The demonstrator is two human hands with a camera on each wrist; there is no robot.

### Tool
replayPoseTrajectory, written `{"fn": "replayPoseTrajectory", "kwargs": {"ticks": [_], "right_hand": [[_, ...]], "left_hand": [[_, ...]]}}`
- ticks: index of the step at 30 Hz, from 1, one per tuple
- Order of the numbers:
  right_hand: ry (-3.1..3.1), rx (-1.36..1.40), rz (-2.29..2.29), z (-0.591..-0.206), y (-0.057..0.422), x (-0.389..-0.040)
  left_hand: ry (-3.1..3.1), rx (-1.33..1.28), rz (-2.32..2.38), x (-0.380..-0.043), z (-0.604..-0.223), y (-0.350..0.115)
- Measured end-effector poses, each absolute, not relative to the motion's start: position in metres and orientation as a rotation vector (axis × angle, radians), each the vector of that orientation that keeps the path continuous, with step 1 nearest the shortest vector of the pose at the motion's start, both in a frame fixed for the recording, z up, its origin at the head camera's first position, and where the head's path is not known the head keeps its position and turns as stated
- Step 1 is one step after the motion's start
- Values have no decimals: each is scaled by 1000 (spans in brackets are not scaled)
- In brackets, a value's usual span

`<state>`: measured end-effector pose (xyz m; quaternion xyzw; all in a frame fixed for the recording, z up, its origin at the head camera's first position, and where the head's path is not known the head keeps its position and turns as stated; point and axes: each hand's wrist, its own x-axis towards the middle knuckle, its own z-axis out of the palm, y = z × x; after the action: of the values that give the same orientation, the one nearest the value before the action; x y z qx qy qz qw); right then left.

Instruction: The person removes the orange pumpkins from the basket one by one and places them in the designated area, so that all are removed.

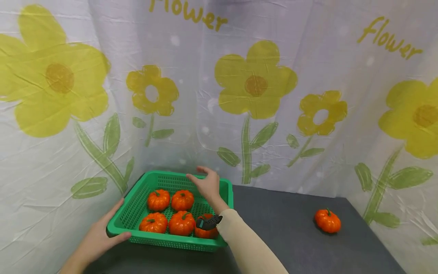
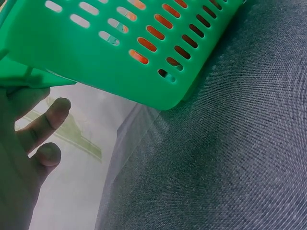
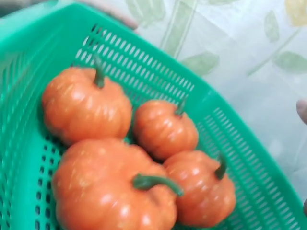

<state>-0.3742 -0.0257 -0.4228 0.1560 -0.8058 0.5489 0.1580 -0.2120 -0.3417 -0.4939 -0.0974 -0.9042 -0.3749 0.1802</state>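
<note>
A green plastic basket [image 1: 174,239] with slotted walls stands at the left of the dark table, and several small orange pumpkins [image 1: 182,223] with green stems lie in it. At its front left corner is my left hand [image 1: 97,240], thumb by the front rim and fingers spread along the left side. The left wrist view shows that hand's fingers [image 2: 48,120] loosely bent beside the basket's wall. Over the basket's back right part hovers my right hand [image 1: 208,186], fingers apart and holding nothing. Its forearm partly hides one pumpkin [image 1: 206,233].
Another orange pumpkin [image 1: 327,220] lies alone on the right part of the dark table [image 1: 277,217]. A pale curtain [image 1: 198,125] printed with yellow flowers hangs behind and on both sides. A dark device is strapped to my right wrist.
</note>
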Motion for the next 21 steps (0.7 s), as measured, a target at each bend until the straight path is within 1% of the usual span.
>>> {"fn": "replayPoseTrajectory", "kwargs": {"ticks": [8, 16, 21], "right_hand": [[-2378, 528, 1626, -433, -24, -375], [-2613, 691, 1596, -439, -25, -373], [-2768, 664, 1521, -440, -24, -371]], "left_hand": [[-2565, -262, -1082, -212, -494, -340], [-2576, -239, -1022, -212, -494, -341], [-2580, -239, -1010, -213, -494, -342]]}}
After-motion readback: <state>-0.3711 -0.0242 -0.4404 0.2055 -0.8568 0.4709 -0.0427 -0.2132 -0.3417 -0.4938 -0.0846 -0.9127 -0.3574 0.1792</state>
